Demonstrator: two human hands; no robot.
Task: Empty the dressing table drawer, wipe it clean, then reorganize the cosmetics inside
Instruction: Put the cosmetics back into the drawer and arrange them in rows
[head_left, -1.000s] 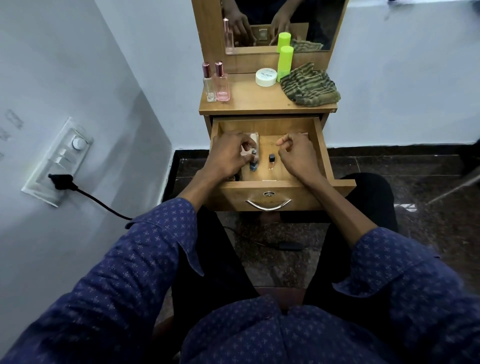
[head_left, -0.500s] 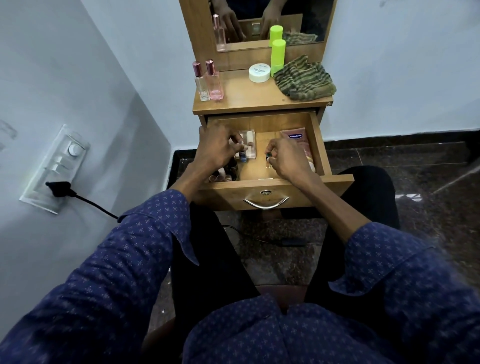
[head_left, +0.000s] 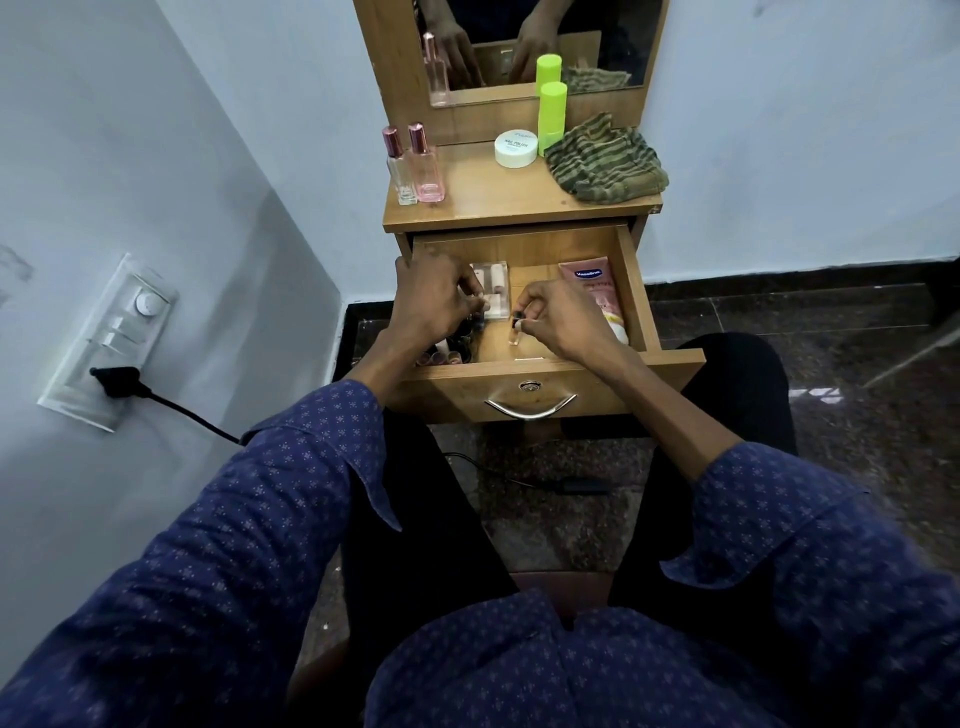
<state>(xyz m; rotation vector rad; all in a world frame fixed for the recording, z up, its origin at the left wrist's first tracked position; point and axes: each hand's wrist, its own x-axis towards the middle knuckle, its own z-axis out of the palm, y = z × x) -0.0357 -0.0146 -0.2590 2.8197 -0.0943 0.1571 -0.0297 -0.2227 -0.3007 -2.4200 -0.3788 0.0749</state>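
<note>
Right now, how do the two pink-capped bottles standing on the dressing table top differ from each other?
The left bottle looks clear, while the right bottle is tinted pink. The left bottle appears narrower; the right bottle appears wider and a little taller. Both stand upright, side by side, at the left of the table top, with similar pink caps.

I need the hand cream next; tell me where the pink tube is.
The pink tube lies inside the open drawer along its right wall, just beyond the right hand.
</note>
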